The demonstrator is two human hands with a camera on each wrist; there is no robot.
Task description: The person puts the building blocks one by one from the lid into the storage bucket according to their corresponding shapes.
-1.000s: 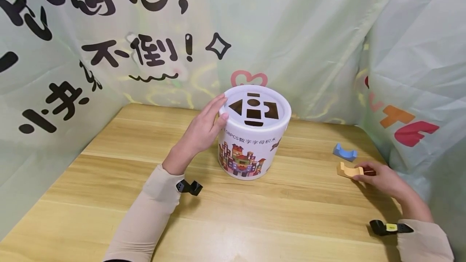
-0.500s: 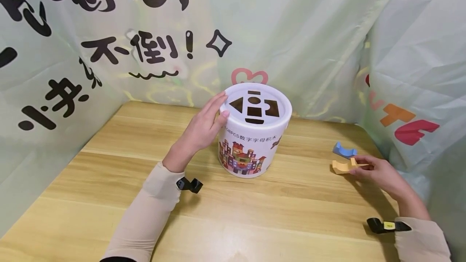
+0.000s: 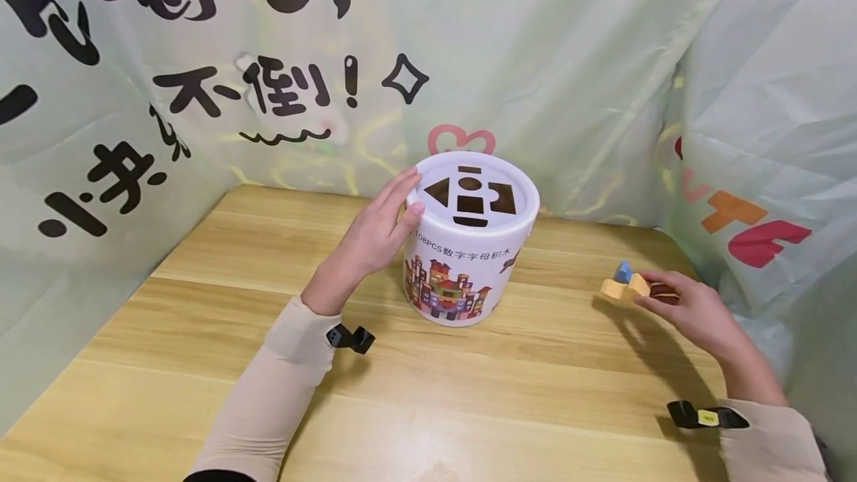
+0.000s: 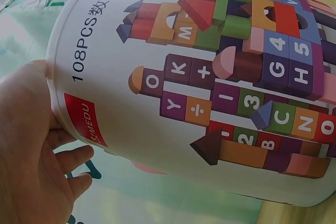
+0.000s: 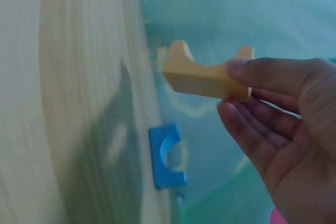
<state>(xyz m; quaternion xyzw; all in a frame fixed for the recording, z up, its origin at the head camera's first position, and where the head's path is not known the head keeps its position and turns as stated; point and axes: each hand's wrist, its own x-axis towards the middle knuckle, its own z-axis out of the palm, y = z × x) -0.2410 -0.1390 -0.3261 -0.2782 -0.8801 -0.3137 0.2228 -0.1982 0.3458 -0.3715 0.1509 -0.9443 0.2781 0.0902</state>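
A white bucket [image 3: 458, 274] with block pictures printed on its side stands mid-table. Its lid [image 3: 435, 218] has several cut-out shapes. My left hand [image 3: 368, 240] rests against the bucket's left upper rim, thumb at the front and the other fingers along the side. In the left wrist view, part of those fingers lies behind the bucket. My right hand [image 3: 689, 307] pinches an orange-yellow arch block [image 5: 199, 80] by one end, between thumb and fingers, raised over the table. Behind it lies a blue arch block [image 5: 160, 156] on the table, partly hidden in the head view.
The wooden table [image 3: 268, 266] ends at the back and right against hanging pale green cloth [image 3: 576, 95] with printed lettering. Each sleeve cuff bears a small black wrist camera [image 3: 351, 338].
My right hand has picked the orange-yellow arch block up off the table and moved slightly left and away from me, now overlapping the blue one. The left hand and bucket have stayed put.
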